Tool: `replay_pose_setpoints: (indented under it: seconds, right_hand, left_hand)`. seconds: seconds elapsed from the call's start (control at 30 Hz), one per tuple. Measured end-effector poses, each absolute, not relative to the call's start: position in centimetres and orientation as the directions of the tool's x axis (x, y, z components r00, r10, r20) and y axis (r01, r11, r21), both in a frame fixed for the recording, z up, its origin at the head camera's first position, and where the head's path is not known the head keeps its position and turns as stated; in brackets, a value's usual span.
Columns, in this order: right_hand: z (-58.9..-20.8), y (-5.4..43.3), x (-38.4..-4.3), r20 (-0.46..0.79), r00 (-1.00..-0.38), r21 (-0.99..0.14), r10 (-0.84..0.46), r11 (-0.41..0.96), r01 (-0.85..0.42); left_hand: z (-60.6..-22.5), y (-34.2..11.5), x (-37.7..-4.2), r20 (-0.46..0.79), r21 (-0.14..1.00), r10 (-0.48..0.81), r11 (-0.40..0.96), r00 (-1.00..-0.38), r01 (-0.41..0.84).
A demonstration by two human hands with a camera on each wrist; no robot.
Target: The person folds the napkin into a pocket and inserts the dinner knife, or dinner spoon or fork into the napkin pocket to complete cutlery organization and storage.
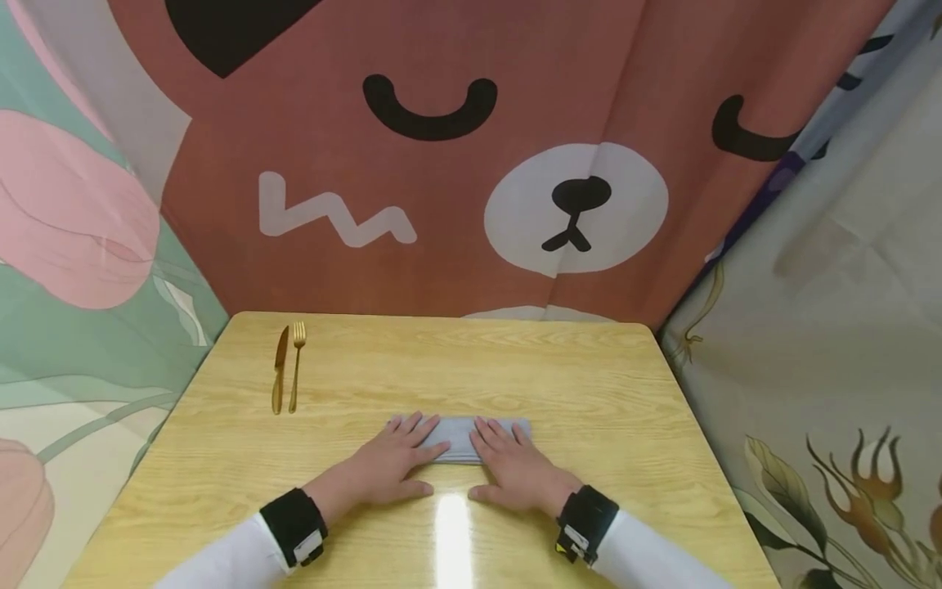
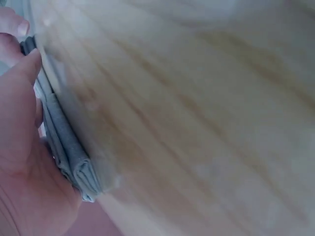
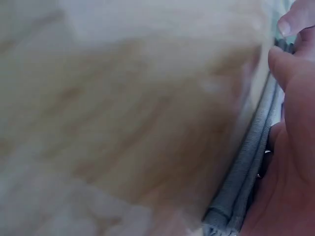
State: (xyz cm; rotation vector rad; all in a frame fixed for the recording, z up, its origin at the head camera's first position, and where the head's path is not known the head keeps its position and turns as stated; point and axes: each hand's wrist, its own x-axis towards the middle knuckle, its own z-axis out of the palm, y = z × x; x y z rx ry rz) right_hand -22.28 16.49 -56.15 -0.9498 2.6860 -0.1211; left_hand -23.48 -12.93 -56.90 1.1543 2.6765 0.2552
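Grey folded cloth (image 1: 456,440) is lying at the lower centre of the frame, and we are resting our left hand (image 1: 390,466) and right hand (image 1: 515,466) flat across its ends.
To be pressing it well, we should probably be spreading even pressure outward from the middle, lining up the stacked layers against the counter (image 1: 589,368). Both hands are extending straight, slightly spread fingers, touching the cloth without gripping anything; our thumbs are pointing inward below its near edge.
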Motion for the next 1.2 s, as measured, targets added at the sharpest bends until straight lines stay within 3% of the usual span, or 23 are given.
replay_pose_setpoints:
  seconds: [0.4,0.73,1.2]
  right_hand:
    - [-57.2,17.3,-22.6,-0.293,-0.713,-0.205,-0.637,0.770,-0.604]
    - [-57.1,17.8,-22.8,-0.274,-0.702,-0.248,-0.658,0.753,-0.610]
    - [-57.2,18.7,-23.4,-0.237,-0.692,-0.297,-0.682,0.728,-0.617]
  left_hand:
    - [-56.7,-13.9,-23.3,-0.208,0.166,0.717,0.696,-0.665,0.698]
    - [-56.2,-14.3,-23.1,-0.219,0.196,0.684,0.730,-0.696,0.655]
    - [-57.8,-16.0,-24.0,-0.024,0.136,0.706,0.704,-0.708,0.697]
